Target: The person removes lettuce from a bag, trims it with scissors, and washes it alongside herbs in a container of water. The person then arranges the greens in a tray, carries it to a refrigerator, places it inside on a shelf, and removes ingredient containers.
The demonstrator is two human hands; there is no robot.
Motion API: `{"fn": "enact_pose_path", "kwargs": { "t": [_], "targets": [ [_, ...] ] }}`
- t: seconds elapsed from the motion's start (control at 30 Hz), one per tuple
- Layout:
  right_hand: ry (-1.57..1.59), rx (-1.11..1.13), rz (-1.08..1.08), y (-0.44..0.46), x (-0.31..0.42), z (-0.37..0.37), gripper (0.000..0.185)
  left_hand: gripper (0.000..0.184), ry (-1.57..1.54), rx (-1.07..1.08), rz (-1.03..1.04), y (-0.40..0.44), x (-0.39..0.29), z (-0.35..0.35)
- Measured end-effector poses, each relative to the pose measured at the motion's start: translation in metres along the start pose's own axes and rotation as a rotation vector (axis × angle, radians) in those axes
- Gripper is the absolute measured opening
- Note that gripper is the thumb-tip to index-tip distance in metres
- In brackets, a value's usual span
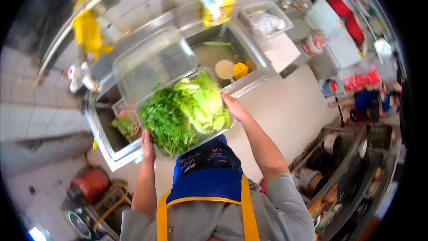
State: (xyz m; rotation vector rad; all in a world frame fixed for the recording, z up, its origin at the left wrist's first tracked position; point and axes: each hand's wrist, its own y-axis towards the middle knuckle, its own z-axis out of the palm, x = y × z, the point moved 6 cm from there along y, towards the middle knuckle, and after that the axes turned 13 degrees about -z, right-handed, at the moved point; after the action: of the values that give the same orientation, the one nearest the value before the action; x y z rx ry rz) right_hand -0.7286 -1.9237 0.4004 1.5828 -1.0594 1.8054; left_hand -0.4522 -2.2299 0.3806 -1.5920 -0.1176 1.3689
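The left hand (148,146) gripped one end of a tray (210,139) at the front of a metal sink (256,78), its dark-green, frilly herbs (166,117) lying beside pale, broad-leaved lettuce (206,102); the right hand (235,108) gripped the other. Lettering on the blue apron (205,185) and yellow container (219,11) was too blurred to read.

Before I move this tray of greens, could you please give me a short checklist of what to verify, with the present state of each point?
1. Left hand on the tray: ok, it holds the left side.
2. Right hand on the tray: ok, it holds the opposite side.
3. Leafy herbs and pale lettuce lying in the tray: ok, side by side.
4. Tray level: cannot tell from this single view above.
5. Right-hand basin unoccupied: not ok, a round pale item and an orange-yellow item are in it.
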Motion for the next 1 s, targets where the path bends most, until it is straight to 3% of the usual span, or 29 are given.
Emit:
{"fn": "enact_pose_path", "kwargs": {
  "t": [0.07, 0.13, 0.17, 0.23, 0.27, 0.37, 0.53, 0.63, 0.8, 1.0],
  "targets": [
    [-0.044, 0.072, 0.064, -0.007, 0.003, -0.007, 0.050, 0.053, -0.056, 0.066, -0.039, 0.013, 0.009, 0.012],
    [-0.155, 0.100, -0.057, -0.009, 0.013, -0.014, 0.051, 0.048, -0.089, 0.155, -0.070, -0.004, 0.007, 0.031],
    [-0.073, 0.116, 0.063, -0.012, 0.004, -0.018, 0.049, 0.052, -0.134, 0.258, -0.107, 0.003, 0.019, 0.032],
    [-0.191, 0.126, 0.100, -0.028, 0.016, -0.019, 0.051, 0.057, -0.103, 0.193, -0.094, -0.020, 0.018, 0.031],
    [-0.296, 0.159, 0.097, -0.031, 0.008, -0.026, 0.069, 0.058, -0.080, 0.160, -0.080, -0.026, 0.017, 0.033],
    [-0.174, 0.035, 0.007, -0.039, -0.028, -0.034, 0.057, 0.059, -0.025, 0.120, -0.067, -0.055, 0.012, 0.051],
    [0.056, -0.044, 0.017, -0.077, -0.009, -0.032, 0.050, 0.059, 0.153, 0.115, 0.083, -0.052, 0.009, 0.038],
    [0.159, -0.101, 0.019, -0.100, 0.014, -0.037, 0.048, 0.058, 0.346, 0.229, 0.239, -0.031, 0.005, 0.023],
    [0.201, -0.150, -0.051, -0.130, 0.021, -0.063, 0.049, 0.058, 0.060, 0.372, -0.052, -0.074, -0.012, 0.102],
    [0.130, -0.230, -0.046, -0.182, 0.041, -0.139, 0.043, 0.058, 0.042, 0.515, -0.178, -0.116, 0.007, 0.201]
  ]
}}
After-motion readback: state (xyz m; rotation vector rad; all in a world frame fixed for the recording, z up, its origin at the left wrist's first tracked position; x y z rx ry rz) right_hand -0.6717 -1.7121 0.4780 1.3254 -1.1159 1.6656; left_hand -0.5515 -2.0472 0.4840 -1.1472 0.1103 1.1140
